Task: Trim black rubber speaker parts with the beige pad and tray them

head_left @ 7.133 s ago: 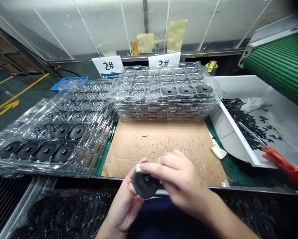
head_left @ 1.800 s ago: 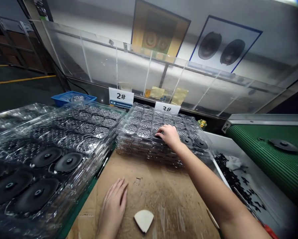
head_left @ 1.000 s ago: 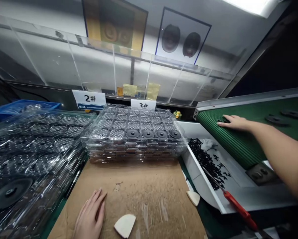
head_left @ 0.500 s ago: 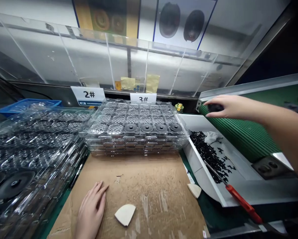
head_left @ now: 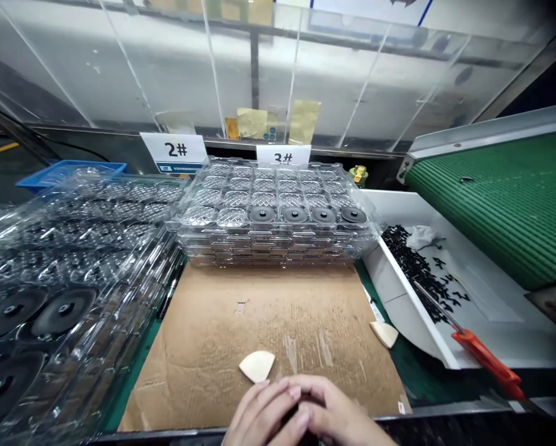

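Observation:
My left hand (head_left: pixel 260 414) and my right hand (head_left: pixel 336 414) meet at the front edge of the cardboard sheet (head_left: pixel 204 334). Their fingers are bent and pressed together. Whatever lies between them is mostly hidden; only a dark patch shows below the fingertips. Just beyond my left fingers lies a pale wedge-shaped pad (head_left: pixel 258 365). A second pale pad (head_left: pixel 384 334) rests at the cardboard's right edge. Behind the cardboard stands a stack of clear plastic trays (head_left: pixel 264 238), its top one holding several black oval parts (head_left: pixel 294 214) in the front row.
More clear trays (head_left: pixel 134 272) with black parts stand at the left. To the right, a white bin (head_left: pixel 401 303) holds small black pieces (head_left: pixel 417 266), and a red-handled tool (head_left: pixel 486 359) lies across its rim. Beyond it runs a green ribbed conveyor belt (head_left: pixel 496 204).
My right hand has come from the conveyor, where it held a dark part, to the front edge. My left hand has moved right to join it. The view has tilted down.

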`<state>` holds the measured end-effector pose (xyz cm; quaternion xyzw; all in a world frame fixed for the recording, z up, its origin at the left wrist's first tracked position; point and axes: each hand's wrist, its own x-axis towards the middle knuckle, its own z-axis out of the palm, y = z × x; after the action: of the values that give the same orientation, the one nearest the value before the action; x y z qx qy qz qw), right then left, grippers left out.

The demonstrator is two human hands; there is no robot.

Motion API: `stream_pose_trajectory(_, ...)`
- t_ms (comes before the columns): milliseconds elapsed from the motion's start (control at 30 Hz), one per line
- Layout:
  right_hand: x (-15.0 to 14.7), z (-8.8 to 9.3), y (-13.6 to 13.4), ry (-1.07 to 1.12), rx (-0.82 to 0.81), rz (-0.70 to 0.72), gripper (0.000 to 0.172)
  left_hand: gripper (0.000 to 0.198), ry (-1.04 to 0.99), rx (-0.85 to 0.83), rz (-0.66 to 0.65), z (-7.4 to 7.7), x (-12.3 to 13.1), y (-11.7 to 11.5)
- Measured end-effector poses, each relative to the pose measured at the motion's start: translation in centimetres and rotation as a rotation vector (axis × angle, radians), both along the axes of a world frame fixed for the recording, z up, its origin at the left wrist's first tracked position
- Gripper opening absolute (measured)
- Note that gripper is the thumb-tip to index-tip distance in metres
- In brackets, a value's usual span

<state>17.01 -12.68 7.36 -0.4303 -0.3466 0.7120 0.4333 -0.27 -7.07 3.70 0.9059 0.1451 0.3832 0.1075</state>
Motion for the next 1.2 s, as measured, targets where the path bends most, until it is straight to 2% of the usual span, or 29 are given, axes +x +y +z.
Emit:
stream_pose_trajectory(100, -1.5, -0.3, 0.1, -0.029, -0.022, -0.128, 0.055, 0.047, -0.061, -0.043, -0.044, 0.8, 0.1, 0.4)
stream_pose_trajectory(167, -2.2, 0.0, 0.4, -0.089, -0.026, -0.136, 0.052, 0.06, -0.045, -0.104, -0.096, 1.5, -0.3, 0.8)
stream_pose_trajectory(267, -3.0, 0.7, 0.9, -0.201, -0.008, -0.105, 0.049, 0.068, 0.057, -0.33, -0.11, 2.2, -1.2, 0.7)
stream_pose_trajectory(333, -3.4, 0.7, 1.2, -0.285, 0.018, -0.086, 0.049, 0.07, 0.051, -0.506, -0.062, 2.3, -1.9, 0.0)
stream_pose_trajectory(400, -3.6, 0.4, 1.3, -0.419, 0.071, -0.087, 0.048, 0.072, -0.053, -0.78, 0.068, 2.2, -2.4, -0.9)
stream_pose_trajectory(500, -3.8, -1.1, 1.4, -0.759, 0.182, -0.098, 0.047, 0.063, -0.401, -1.433, 0.284, 2.2, -3.4, -1.4)
stream_pose_trajectory(567, -3.8, -2.5, 1.7, -0.971, 0.247, -0.081, 0.048, 0.051, -0.674, -1.811, 0.283, 2.2, -4.2, -1.0)
stream_pose_trajectory(667, -3.6, -4.7, 2.8, -1.111, 0.322, -0.038, 0.04, 0.042, -0.926, -2.097, 0.133, 2.1, -5.5, 0.0)
stream_pose_trajectory(733, -3.4, -5.4, 3.6, -1.146, 0.371, -0.02, 0.033, 0.041, -1.006, -2.172, 0.044, 1.8, -6.0, 0.4)
stream_pose_trajectory(833, -3.2, -5.1, 4.3, -1.131, 0.439, -0.006, 0.031, 0.042, -1.089, -2.204, -0.041, 1.7, -6.0, 0.4)
stream_pose_trajectory(933, -3.6, -4.4, 3.6, -1.081, 0.486, -0.029, 0.032, 0.041, -1.131, -2.229, -0.073, 2.3, -5.6, 0.0)
stream_pose_trajectory(1033, -3.9, -4.0, 2.7, -1.032, 0.495, -0.031, 0.026, 0.04, -1.113, -2.268, -0.068, 3.3, -5.3, -0.2)
stream_pose_trajectory(1100, -3.8, -3.0, 2.8, -1.01, 0.474, -0.049, 0.022, 0.041, -1.078, -2.259, -0.058, 3.9, -5.1, -0.3)
stream_pose_trajectory(1200, -3.7, 0.3, 3.7, -0.998, 0.443, -0.193, 0.025, 0.045, -1.016, -2.172, -0.038, 4.6, -4.2, -0.3)
